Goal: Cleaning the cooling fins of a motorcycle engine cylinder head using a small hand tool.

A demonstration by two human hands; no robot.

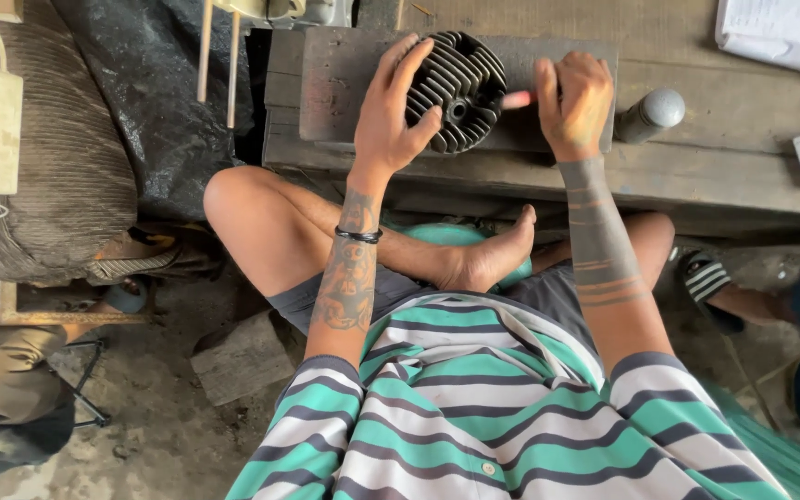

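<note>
The finned cylinder head [456, 90] lay on a dark block [344, 83] on the wooden worktop [696, 111], directly ahead of the seated person and between both hands. The left hand [391, 116] was on it, fingers spread over its left rim, thumb on the fins. The right hand [574, 104], just right of it, was curled around a pinkish tool [517, 99] pointing leftward at the head's edge.

A dark grey finned metal cylinder head [456, 90] lies on a weathered brown wooden counter [715, 157]. A pink-tipped tool [517, 99] shows beside it. The shirt [474, 407] is striped green, white and grey; a sandal [701, 278] is striped black and white.
</note>
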